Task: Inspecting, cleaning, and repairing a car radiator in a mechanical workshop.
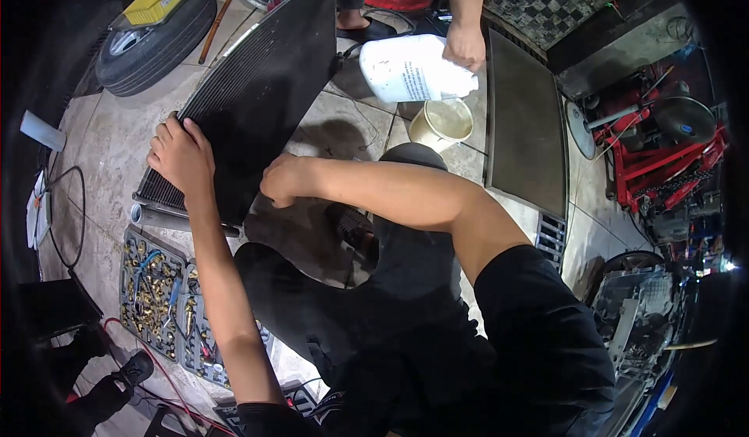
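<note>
A large black finned car radiator (257, 70) stands tilted on the tiled floor in front of me. My left hand (183, 156) is wrapped over its left edge, near the lower corner. Against its right edge, low down, my right hand (281, 179) is closed, with the fingertips partly hidden. Farther off, another person's hand (465, 45) grips a white plastic jug (406, 69) by the handle. The jug is tipped on its side, its mouth above a cream bucket (422, 134).
A second flat radiator (527, 117) lies at the right. At lower left is a grey case (129, 328) of brass fittings. A tire (156, 62) with a yellow bin (156, 1) sits at upper left. A red floor jack (663, 164) stands at far right.
</note>
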Tool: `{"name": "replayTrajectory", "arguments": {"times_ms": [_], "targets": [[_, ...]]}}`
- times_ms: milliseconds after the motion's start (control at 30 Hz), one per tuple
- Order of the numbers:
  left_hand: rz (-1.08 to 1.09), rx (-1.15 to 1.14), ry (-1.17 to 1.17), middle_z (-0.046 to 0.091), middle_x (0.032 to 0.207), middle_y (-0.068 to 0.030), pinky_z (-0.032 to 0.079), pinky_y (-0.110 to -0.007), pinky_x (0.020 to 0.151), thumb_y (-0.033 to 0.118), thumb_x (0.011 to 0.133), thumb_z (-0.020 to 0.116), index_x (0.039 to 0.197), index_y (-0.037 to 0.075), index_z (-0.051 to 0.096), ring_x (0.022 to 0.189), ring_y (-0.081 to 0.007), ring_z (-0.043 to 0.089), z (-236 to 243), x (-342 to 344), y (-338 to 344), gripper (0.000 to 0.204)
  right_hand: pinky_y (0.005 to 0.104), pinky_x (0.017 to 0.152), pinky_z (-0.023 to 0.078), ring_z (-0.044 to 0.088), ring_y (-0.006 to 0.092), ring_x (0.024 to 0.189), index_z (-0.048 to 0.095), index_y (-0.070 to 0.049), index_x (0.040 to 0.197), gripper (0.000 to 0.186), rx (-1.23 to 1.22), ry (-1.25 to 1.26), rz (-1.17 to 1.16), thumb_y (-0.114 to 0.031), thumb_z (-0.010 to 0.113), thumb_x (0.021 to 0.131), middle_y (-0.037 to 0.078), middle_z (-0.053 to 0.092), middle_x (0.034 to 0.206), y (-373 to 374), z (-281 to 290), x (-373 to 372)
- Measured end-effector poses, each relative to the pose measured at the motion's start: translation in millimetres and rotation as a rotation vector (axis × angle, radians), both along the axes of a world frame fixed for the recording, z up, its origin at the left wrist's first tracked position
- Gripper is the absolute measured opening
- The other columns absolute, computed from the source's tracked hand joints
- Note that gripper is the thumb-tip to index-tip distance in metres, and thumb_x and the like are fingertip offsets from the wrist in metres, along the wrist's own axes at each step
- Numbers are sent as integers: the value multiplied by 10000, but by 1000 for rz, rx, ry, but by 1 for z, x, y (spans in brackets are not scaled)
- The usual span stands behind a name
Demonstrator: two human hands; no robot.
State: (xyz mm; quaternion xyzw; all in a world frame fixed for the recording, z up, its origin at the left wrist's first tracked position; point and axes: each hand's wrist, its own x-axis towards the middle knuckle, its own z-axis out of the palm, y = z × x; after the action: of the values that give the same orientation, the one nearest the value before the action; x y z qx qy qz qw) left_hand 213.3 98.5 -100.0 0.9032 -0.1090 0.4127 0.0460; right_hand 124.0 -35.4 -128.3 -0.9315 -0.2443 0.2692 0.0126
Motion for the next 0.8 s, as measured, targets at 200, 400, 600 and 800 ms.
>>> {"name": "replayTrajectory", "arguments": {"times_ms": [200,400,600,800], "targets": [[14,16,-14,582,935,-59,388,-399,776,288,906,495,1060,80,605,864,-243,558,0,-2,1,282,401,803,503,626,260,1020,711,-100,1007,302,-55,56,20,-263,593,781,82,676,1069,0,4,-3],[-7,13,-40,587,943,-55,386,-395,774,289,911,491,1065,87,602,870,-238,556,0,-5,2,277,401,816,502,627,249,1020,718,-125,995,296,-66,61,18,-265,576,777,63,684,1052,1,6,-9],[-14,0,-23,586,952,-62,387,-395,802,286,915,488,1093,91,600,892,-244,556,0,-6,3,287,392,815,500,631,246,1009,725,-126,969,294,-29,-17,41,-271,572,765,64,689,1027,-3,-1,-13],[-8,0,-17,586,977,-66,383,-399,807,294,910,495,1100,85,598,907,-243,548,1,-10,-2,301,399,818,499,630,269,997,711,-59,969,317,-14,40,-45,-281,588,777,84,691,997,-11,-5,-7]]}}
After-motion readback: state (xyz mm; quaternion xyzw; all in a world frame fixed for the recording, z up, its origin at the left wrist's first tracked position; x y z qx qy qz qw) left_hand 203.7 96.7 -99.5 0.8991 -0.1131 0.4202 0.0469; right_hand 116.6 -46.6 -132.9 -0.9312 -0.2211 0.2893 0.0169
